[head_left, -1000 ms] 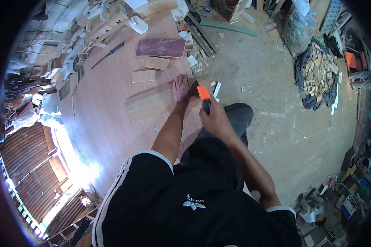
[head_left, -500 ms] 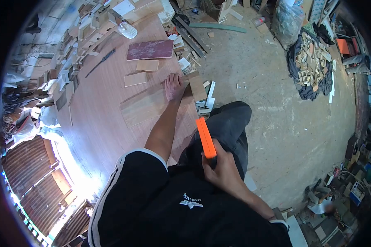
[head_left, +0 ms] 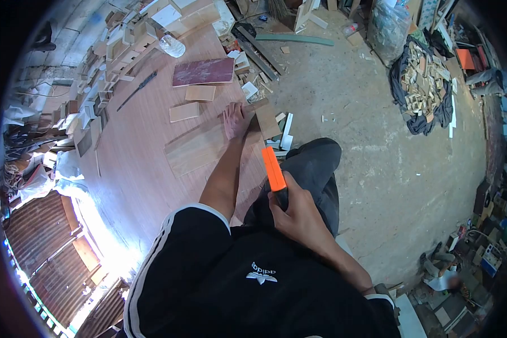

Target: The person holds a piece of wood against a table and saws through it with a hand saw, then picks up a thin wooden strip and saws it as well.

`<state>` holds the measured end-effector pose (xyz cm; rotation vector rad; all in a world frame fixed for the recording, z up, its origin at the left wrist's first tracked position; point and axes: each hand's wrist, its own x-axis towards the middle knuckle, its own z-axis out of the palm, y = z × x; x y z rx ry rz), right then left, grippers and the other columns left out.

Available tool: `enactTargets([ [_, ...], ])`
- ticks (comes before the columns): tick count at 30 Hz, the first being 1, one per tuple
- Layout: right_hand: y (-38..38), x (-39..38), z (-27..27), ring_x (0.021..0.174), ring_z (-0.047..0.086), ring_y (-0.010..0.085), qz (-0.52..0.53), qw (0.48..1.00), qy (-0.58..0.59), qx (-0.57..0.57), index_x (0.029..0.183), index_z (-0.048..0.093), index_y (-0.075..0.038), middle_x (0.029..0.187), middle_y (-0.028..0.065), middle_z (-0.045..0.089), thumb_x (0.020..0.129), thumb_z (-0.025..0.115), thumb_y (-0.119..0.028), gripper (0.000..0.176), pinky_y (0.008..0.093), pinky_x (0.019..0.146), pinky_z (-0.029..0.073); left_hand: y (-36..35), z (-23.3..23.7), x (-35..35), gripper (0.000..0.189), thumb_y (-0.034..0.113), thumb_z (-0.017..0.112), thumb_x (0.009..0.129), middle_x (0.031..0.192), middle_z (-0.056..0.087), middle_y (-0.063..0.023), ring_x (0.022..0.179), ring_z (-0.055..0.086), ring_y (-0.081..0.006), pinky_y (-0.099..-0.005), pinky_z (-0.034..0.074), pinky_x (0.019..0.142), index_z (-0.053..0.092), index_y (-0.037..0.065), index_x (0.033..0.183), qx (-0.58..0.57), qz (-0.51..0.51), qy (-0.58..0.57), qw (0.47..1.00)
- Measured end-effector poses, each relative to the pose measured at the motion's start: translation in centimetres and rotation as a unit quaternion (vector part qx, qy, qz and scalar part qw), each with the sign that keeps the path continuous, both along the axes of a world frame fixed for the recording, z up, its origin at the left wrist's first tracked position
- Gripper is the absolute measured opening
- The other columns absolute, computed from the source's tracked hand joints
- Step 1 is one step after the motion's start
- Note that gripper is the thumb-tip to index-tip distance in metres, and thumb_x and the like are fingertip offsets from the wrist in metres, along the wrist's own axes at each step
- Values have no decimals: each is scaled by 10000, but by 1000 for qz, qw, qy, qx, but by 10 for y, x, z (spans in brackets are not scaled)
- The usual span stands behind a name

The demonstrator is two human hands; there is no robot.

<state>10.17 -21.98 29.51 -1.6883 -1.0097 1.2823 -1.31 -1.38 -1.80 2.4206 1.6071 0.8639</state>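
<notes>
A long light wooden board (head_left: pixel 194 147) lies slanted on the pinkish wood-grain worktop. My left hand (head_left: pixel 235 120) is closed over the upper edge of the wood, near its right end. At that end a short wooden block (head_left: pixel 268 121) sits crosswise, reaching past the worktop's edge. In my right hand (head_left: pixel 296 213) is an orange tool (head_left: pixel 274 169) with a dark grip, its orange end pointing up toward the block and apart from it. The fingers of my right hand wrap round the grip.
Two small wood pieces (head_left: pixel 184 111) and a dark red board (head_left: pixel 203 72) lie above the long board. A thin dark tool (head_left: pixel 137 90) and a plastic bottle (head_left: pixel 172 46) are farther left. Wood scraps (head_left: pixel 425 84) lie on a cloth on the floor.
My right hand has moved up and slightly left with the orange tool, closer to the wooden block. My left hand stays on the wood.
</notes>
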Motion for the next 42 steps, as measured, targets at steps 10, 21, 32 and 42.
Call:
enactTargets([
  [10, 52, 9, -91, 706, 625, 232, 10, 998, -33, 44, 979, 514, 26, 733, 157, 568, 831, 561, -53, 174, 387, 644, 458, 8, -13, -3, 179, 226, 524, 918, 959, 569, -98, 938, 553, -298, -427, 450, 840, 608, 68, 927, -10, 1, 30, 1000],
  [21, 75, 8, -87, 746, 628, 379, -6, 998, -54, -28, 1007, 526, 21, 768, 224, 600, 826, 572, -94, 219, 433, 679, 480, -9, 1, 0, 207, 236, 554, 878, 1005, 564, -104, 977, 533, -309, -422, 426, 864, 592, 72, 998, -51, -24, 7, 998],
  [32, 58, 24, -1, 698, 554, 223, 23, 999, -30, -16, 1033, 481, 40, 760, 155, 553, 864, 606, -131, 271, 394, 658, 452, 4, -23, 1, 183, 222, 549, 883, 1010, 562, -93, 987, 529, -302, -428, 416, 848, 580, 88, 1003, -23, 12, 16, 1000],
  [42, 123, 26, -97, 822, 614, 475, 50, 989, -140, -6, 1008, 471, 71, 830, 320, 595, 833, 568, -137, 289, 476, 688, 473, -3, -3, 3, 175, 210, 556, 862, 990, 538, -106, 962, 519, -310, -427, 409, 828, 571, 89, 988, -52, 3, -2, 999],
])
